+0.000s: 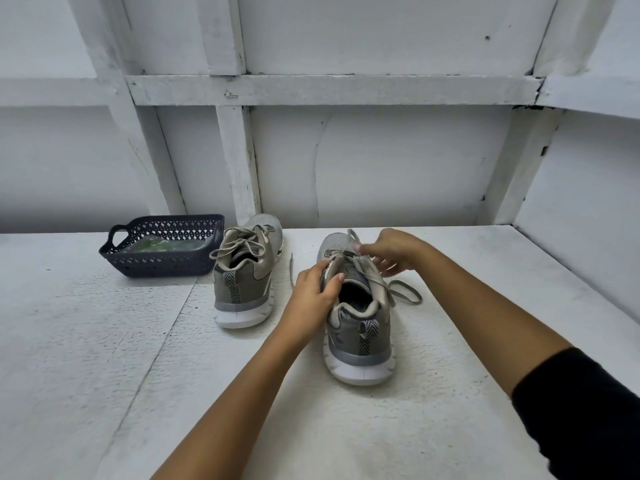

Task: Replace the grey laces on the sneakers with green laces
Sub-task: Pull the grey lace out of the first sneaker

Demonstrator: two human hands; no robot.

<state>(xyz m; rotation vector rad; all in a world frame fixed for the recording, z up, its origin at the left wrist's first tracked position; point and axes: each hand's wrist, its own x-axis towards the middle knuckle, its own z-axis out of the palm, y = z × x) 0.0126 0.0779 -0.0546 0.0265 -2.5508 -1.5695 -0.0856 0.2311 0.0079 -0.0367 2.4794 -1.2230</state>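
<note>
Backed by white panelled walls (381,161), the desk (104,341) is where the nearer sneaker (360,344) is gripped at its collar by the left hand (313,292) and its grey lace (405,294) is pinched near the top eyelets by the right hand (391,252). Limp and light, the lace is probably best taken close to an eyelet.

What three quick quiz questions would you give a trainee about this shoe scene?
1. True or false: the far sneaker, beside the basket, has a tied lace.
2. The left hand grips: A the near sneaker, B the basket, C nothing?
3. What does the right hand pinch?
Key: 1 true; 2 A; 3 the near sneaker's lace.
</note>
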